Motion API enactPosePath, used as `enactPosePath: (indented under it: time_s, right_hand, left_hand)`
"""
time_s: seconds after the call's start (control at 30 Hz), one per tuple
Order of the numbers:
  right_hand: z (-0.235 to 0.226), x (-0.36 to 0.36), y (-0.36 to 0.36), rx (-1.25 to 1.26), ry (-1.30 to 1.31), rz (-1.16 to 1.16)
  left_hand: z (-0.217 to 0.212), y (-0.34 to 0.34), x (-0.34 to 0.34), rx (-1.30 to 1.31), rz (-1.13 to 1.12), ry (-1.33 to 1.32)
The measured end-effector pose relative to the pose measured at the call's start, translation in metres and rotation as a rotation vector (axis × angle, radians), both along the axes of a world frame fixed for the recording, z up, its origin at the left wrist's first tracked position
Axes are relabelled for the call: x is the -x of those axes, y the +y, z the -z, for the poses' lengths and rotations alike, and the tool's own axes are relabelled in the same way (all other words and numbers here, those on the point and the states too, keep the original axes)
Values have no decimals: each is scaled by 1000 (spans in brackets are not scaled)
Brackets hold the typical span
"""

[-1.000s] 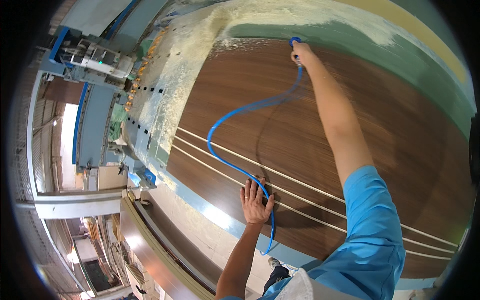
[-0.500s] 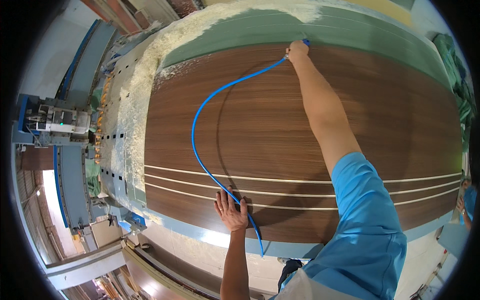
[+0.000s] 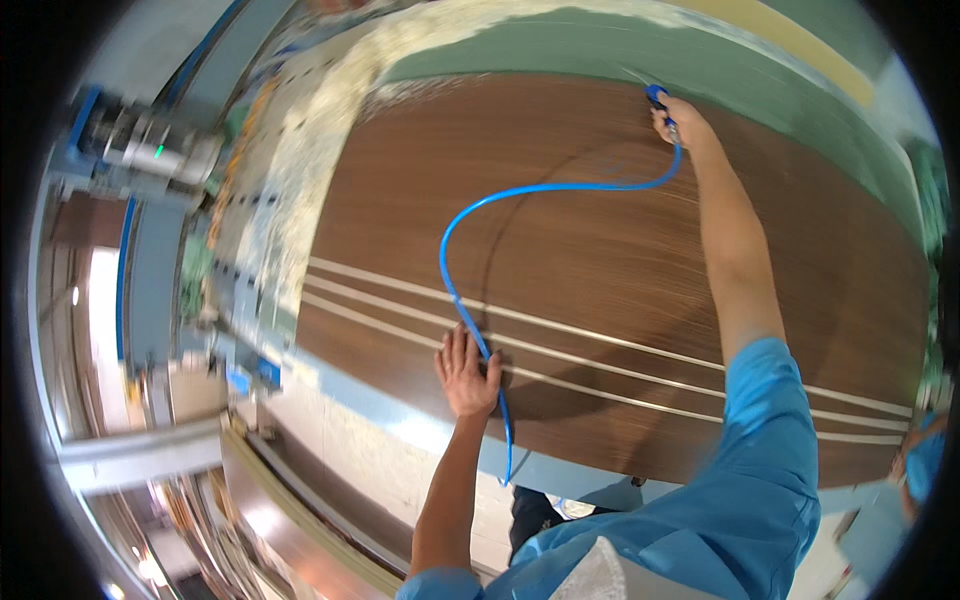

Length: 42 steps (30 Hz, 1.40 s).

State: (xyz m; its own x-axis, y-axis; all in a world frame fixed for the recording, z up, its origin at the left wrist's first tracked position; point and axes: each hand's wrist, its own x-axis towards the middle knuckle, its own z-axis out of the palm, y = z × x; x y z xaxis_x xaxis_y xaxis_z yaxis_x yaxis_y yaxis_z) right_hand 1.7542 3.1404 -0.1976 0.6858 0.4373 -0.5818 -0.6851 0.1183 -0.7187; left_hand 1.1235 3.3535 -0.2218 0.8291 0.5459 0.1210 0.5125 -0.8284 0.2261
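Note:
My right hand [image 3: 688, 122] is closed around a blue air blow gun [image 3: 656, 94], reaching over the far edge of a large dark brown wood-grain board [image 3: 600, 270]. The gun's thin nozzle points away to the far left. A blue air hose [image 3: 446, 240] runs from the gun in a curve across the board and over its near edge. Flat on the near part of the board rests my left hand [image 3: 468, 380], open, with the hose passing between thumb and fingers. Three pale parallel grooves [image 3: 580, 333] cross the board near this hand.
Pale sawdust [image 3: 335, 150] is heaped along the table's left and far sides. Beyond the board lies a green surface [image 3: 560, 48]. A machine head [image 3: 165, 145] stands at the left. Part of another person [image 3: 925, 462] shows at the right edge.
My right hand has moved the blow gun rightward along the far edge, and the hose has swung with it. My left hand stays flat on the board. The whole view has turned and shifted.

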Motion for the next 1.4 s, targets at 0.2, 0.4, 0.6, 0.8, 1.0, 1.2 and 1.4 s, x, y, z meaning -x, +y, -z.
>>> enactPosePath:
  time_s: [0.2,0.4,0.6,0.8,1.0,1.2,1.4]
  right_hand:
    - [-4,88,87,147,-32,-283]
    - [-17,185,149,143,-14,-475]
    - [-95,346,258,504,-457,-515]
    - [-173,549,329,701,-767,-925]
    - [-215,724,450,570,-1341,-1563]
    - [-175,811,587,890,-1978,-1513]
    - [-118,787,658,1128,-2015,-1536]
  left_hand:
    - [-7,2,1,63,-37,-17]
    - [-9,10,11,119,-4,-117]
    - [-4,30,37,335,32,-463]
    - [1,82,97,929,-95,-761]
    - [16,198,160,578,55,-824]
    - [7,298,147,561,64,-915]
    - [-1,357,134,555,54,-943]
